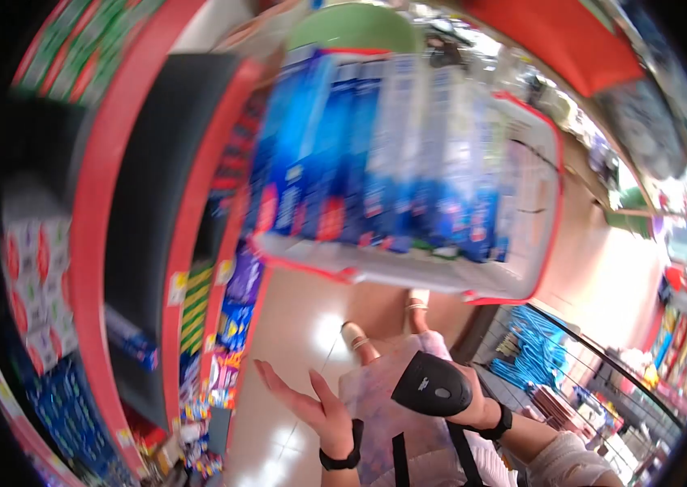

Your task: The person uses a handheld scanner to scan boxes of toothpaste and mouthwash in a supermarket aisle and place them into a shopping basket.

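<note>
A black handheld barcode scanner (433, 385) is gripped in my right hand (477, 402), its rounded head turned to the left. My left hand (311, 406) is raised with fingers spread and nothing in it, near the shelf side. In front of me, beyond both hands, a white basket with a red rim (555, 235) holds a row of long narrow blue and white boxes (376, 154). They look like toothpaste boxes, but motion blur hides their print. Neither hand touches the basket.
Red-edged shelves (88, 203) rise at the left, with packaged goods (39, 284) on them. Blue hangers (526, 349) lie behind a dark rail at the right. A green round tub (356, 28) stands beyond the basket. Below is a shiny tiled floor (295, 325).
</note>
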`<action>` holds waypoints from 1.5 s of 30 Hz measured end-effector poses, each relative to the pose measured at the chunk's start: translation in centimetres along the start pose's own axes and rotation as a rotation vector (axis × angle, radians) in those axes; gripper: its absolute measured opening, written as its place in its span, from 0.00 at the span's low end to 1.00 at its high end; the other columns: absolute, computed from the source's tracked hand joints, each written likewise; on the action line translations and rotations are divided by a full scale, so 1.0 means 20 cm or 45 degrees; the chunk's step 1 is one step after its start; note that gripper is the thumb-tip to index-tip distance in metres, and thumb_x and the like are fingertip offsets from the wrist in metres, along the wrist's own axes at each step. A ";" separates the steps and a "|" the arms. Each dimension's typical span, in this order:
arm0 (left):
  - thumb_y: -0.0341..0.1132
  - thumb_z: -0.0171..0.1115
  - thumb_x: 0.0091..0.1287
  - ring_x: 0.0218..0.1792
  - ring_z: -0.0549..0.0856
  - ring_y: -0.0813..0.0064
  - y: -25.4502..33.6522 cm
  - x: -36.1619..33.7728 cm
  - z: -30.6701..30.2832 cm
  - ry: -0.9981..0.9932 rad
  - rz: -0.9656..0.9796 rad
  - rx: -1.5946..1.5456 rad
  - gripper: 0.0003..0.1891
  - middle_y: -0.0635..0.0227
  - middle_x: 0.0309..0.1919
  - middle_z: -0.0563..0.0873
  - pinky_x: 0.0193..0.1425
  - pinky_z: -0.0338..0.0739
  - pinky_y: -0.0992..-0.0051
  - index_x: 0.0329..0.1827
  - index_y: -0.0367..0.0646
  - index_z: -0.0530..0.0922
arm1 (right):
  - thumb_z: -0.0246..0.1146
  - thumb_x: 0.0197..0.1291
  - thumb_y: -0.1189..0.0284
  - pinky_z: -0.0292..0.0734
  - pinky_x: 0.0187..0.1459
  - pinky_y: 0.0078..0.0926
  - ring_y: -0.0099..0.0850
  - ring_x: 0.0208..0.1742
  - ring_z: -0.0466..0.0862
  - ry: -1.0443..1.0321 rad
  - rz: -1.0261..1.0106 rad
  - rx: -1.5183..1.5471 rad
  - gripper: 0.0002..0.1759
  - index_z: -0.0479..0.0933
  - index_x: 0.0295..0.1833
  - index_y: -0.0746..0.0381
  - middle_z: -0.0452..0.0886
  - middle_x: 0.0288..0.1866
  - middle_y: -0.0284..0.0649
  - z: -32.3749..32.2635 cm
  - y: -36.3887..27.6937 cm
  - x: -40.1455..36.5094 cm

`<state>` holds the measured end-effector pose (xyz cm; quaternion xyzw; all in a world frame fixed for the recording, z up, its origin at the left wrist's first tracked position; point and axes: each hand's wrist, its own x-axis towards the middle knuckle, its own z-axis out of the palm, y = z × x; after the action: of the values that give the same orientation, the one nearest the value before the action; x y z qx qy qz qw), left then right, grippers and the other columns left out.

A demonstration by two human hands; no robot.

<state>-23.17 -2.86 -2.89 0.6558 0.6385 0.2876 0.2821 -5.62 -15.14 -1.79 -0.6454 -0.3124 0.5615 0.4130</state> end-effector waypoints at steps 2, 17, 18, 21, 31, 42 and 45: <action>0.27 0.51 0.65 0.71 0.53 0.50 0.15 -0.01 0.13 -0.151 0.140 -0.056 0.29 0.46 0.69 0.55 0.72 0.46 0.56 0.69 0.31 0.53 | 0.70 0.41 0.72 0.75 0.46 0.26 0.35 0.42 0.82 0.098 -0.022 -0.015 0.30 0.72 0.54 0.67 0.80 0.44 0.43 -0.11 0.00 -0.05; 0.26 0.58 0.60 0.67 0.60 0.46 0.85 0.27 0.70 -0.425 0.798 0.276 0.30 0.46 0.65 0.63 0.69 0.54 0.53 0.66 0.31 0.60 | 0.58 0.61 0.77 0.69 0.35 0.24 0.26 0.31 0.73 0.691 0.029 0.212 0.01 0.72 0.37 0.62 0.73 0.28 0.34 -0.59 -0.01 -0.21; 0.26 0.59 0.59 0.68 0.58 0.44 0.86 0.28 0.73 -0.360 0.795 0.360 0.32 0.45 0.66 0.62 0.69 0.52 0.52 0.67 0.31 0.58 | 0.58 0.61 0.77 0.69 0.35 0.24 0.26 0.31 0.73 0.685 0.021 0.219 0.01 0.72 0.37 0.62 0.73 0.28 0.34 -0.59 -0.02 -0.20; 0.30 0.60 0.59 0.69 0.55 0.42 0.83 0.35 0.77 -0.288 0.777 0.386 0.34 0.42 0.67 0.60 0.69 0.51 0.48 0.68 0.30 0.57 | 0.57 0.62 0.76 0.67 0.35 0.23 0.25 0.30 0.71 0.776 0.071 0.380 0.03 0.71 0.35 0.62 0.72 0.28 0.34 -0.61 -0.03 -0.19; 0.34 0.58 0.62 0.69 0.57 0.44 0.56 0.34 0.47 0.010 0.690 0.540 0.33 0.43 0.68 0.58 0.70 0.48 0.48 0.68 0.32 0.56 | 0.64 0.57 0.73 0.66 0.26 0.22 0.24 0.25 0.72 1.175 0.042 0.224 0.10 0.71 0.41 0.63 0.73 0.28 0.35 -0.67 0.17 -0.20; 0.64 0.59 0.54 0.58 0.69 0.43 -0.79 0.96 -0.63 0.843 -0.974 0.825 0.47 0.39 0.53 0.70 0.61 0.65 0.53 0.60 0.26 0.60 | 0.57 0.60 0.76 0.63 0.34 0.19 0.21 0.28 0.69 0.915 -0.059 0.272 0.07 0.70 0.43 0.65 0.70 0.31 0.34 -0.52 -0.08 -0.09; 0.63 0.60 0.54 0.59 0.71 0.45 -0.90 1.00 -0.60 0.749 -0.844 1.023 0.49 0.42 0.55 0.71 0.62 0.66 0.54 0.63 0.27 0.56 | 0.57 0.60 0.76 0.63 0.33 0.19 0.22 0.28 0.70 0.841 -0.057 0.273 0.07 0.70 0.43 0.65 0.71 0.30 0.34 -0.38 -0.08 -0.07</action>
<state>-43.76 17.63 -7.67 0.3698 0.9191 0.0899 -0.1020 1.76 -17.06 0.59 -0.7382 -0.1151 0.3428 0.5694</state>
